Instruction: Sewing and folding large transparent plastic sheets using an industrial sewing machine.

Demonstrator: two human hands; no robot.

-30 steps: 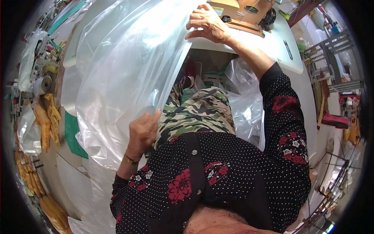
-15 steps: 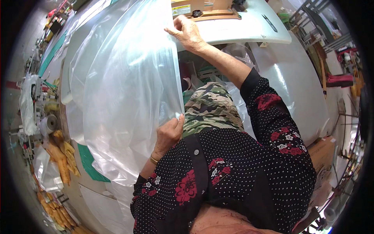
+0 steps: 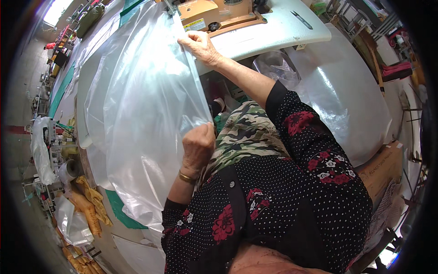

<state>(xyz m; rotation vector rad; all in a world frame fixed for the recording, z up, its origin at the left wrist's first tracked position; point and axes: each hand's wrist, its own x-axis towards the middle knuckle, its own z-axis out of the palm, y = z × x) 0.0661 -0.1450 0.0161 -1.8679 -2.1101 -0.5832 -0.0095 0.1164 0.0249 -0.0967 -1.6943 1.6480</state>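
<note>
A large sheet of clear plastic film (image 3: 141,105) hangs in folds over the left side of the table, its far end reaching the metal foot of a tan sewing machine (image 3: 200,13). My right hand (image 3: 200,47) pinches the sheet's right edge close to the machine. Lower down, nearer my body, the same edge is gripped in my closed left hand (image 3: 198,146). Between both hands the edge runs fairly straight. A bangle circles my left wrist.
Dark thread snips (image 3: 301,20) lie on the pale machine table (image 3: 273,34). More clear plastic (image 3: 337,91) is spread at the right, above a cardboard box (image 3: 381,171). Orange-yellow cloth (image 3: 86,205) and a white plastic bag (image 3: 70,223) are at the lower left.
My right hand has shifted left along with the sheet's edge and now pinches it. The left hand is still closed on the edge. The whole view has shifted slightly.
</note>
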